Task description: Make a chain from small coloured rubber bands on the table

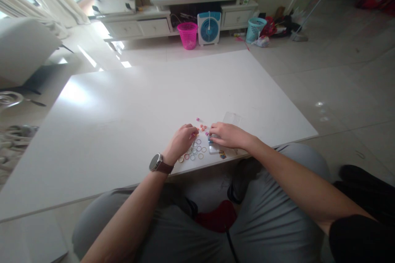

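Observation:
My left hand (185,139), with a watch (156,162) on its wrist, is curled on the table by several small pink and orange pieces (203,128). Its fingertips are closed close to a pink piece; what they hold is too small to make out. Thin coloured rings (198,148) lie spread between the hands. My right hand (226,134) reaches over a small clear plastic box (213,148) with something blue at its far end. The fingers there are bent together, and their grip is partly hidden. A small yellow-and-blue figure (222,154) lies beside the box.
A clear lid-like tray (232,118) lies just beyond my right hand. The white table (138,107) stretches far to the left, its front edge close to my knees. Past it stand a pink basket (188,36), a blue-and-white fan (209,28) and a light-blue basket (256,29).

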A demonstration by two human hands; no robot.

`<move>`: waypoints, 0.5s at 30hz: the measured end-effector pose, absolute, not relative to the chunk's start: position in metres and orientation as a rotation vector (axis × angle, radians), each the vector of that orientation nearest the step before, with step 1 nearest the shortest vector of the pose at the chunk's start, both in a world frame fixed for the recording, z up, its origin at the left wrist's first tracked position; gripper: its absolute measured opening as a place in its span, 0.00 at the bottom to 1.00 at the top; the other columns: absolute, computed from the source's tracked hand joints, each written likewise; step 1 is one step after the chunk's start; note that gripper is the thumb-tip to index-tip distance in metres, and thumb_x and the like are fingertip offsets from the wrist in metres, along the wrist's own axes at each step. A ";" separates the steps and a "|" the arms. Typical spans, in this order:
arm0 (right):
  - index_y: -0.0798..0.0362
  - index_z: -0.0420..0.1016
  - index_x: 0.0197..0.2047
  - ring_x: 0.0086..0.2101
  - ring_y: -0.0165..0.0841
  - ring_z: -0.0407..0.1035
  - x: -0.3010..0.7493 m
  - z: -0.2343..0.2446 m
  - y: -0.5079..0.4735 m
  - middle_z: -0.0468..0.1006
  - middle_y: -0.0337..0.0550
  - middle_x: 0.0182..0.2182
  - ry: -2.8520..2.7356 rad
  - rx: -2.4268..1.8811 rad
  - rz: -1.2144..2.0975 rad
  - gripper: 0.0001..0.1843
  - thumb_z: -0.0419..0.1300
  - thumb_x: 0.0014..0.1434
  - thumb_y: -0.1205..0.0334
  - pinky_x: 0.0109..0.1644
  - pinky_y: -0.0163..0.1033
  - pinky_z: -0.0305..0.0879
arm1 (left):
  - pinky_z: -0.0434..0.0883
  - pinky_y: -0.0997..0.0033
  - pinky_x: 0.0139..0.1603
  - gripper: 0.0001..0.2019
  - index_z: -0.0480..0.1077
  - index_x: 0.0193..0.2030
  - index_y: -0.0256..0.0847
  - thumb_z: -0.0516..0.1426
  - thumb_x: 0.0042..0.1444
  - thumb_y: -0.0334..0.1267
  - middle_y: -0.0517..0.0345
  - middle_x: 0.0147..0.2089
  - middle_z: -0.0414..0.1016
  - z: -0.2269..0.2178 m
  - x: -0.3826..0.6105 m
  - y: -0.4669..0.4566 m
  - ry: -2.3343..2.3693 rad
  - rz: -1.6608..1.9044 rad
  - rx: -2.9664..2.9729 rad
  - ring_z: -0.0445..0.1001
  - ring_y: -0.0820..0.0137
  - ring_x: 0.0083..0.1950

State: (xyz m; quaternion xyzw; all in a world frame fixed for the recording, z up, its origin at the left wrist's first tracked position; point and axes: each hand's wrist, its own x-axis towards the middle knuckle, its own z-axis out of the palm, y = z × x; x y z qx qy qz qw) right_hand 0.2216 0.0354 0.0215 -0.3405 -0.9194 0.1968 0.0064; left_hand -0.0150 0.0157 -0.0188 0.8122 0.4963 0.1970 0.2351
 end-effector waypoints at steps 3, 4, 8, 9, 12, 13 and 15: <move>0.55 0.78 0.45 0.43 0.38 0.71 0.221 0.022 0.035 0.77 0.49 0.43 -2.881 -1.066 0.622 0.11 0.56 0.70 0.60 0.46 0.39 0.62 | 0.71 0.64 0.45 0.07 0.76 0.38 0.40 0.56 0.61 0.30 0.52 0.39 0.75 -0.017 -0.014 0.015 1.366 0.525 2.214 0.74 0.64 0.40; 0.54 0.78 0.45 0.43 0.38 0.71 0.221 0.022 0.035 0.77 0.49 0.43 -2.881 -1.069 0.624 0.10 0.56 0.70 0.60 0.47 0.39 0.62 | 0.71 0.64 0.45 0.07 0.76 0.38 0.40 0.56 0.61 0.30 0.52 0.39 0.75 -0.016 -0.014 0.015 1.366 0.519 2.214 0.73 0.65 0.40; 0.54 0.78 0.44 0.43 0.38 0.71 0.221 0.022 0.035 0.77 0.49 0.43 -2.883 -1.077 0.617 0.10 0.56 0.70 0.60 0.46 0.39 0.61 | 0.71 0.64 0.45 0.07 0.76 0.39 0.40 0.56 0.61 0.30 0.52 0.40 0.75 -0.015 -0.014 0.015 1.364 0.510 2.220 0.73 0.64 0.40; 0.55 0.78 0.44 0.43 0.38 0.71 0.221 0.022 0.035 0.77 0.49 0.43 -2.883 -1.074 0.615 0.10 0.56 0.70 0.60 0.46 0.39 0.61 | 0.71 0.64 0.45 0.07 0.76 0.39 0.39 0.56 0.61 0.30 0.52 0.40 0.75 -0.016 -0.014 0.015 1.363 0.513 2.219 0.73 0.64 0.40; 0.55 0.78 0.44 0.43 0.38 0.71 0.222 0.021 0.035 0.78 0.50 0.42 -2.878 -1.074 0.623 0.10 0.56 0.70 0.60 0.46 0.39 0.61 | 0.71 0.64 0.46 0.08 0.76 0.41 0.39 0.56 0.61 0.29 0.51 0.41 0.75 -0.017 -0.014 0.015 1.354 0.527 2.218 0.73 0.64 0.42; 0.55 0.78 0.44 0.43 0.38 0.71 0.222 0.021 0.035 0.78 0.50 0.42 -2.876 -1.076 0.627 0.10 0.57 0.70 0.60 0.46 0.39 0.61 | 0.71 0.64 0.47 0.08 0.76 0.42 0.39 0.56 0.61 0.29 0.51 0.42 0.75 -0.018 -0.014 0.015 1.350 0.532 2.219 0.73 0.64 0.42; 0.55 0.78 0.44 0.42 0.38 0.71 0.222 0.021 0.035 0.78 0.50 0.42 -2.872 -1.082 0.633 0.10 0.57 0.69 0.60 0.46 0.39 0.61 | 0.71 0.63 0.47 0.08 0.76 0.42 0.39 0.55 0.61 0.29 0.51 0.42 0.75 -0.019 -0.014 0.015 1.348 0.538 2.219 0.73 0.64 0.42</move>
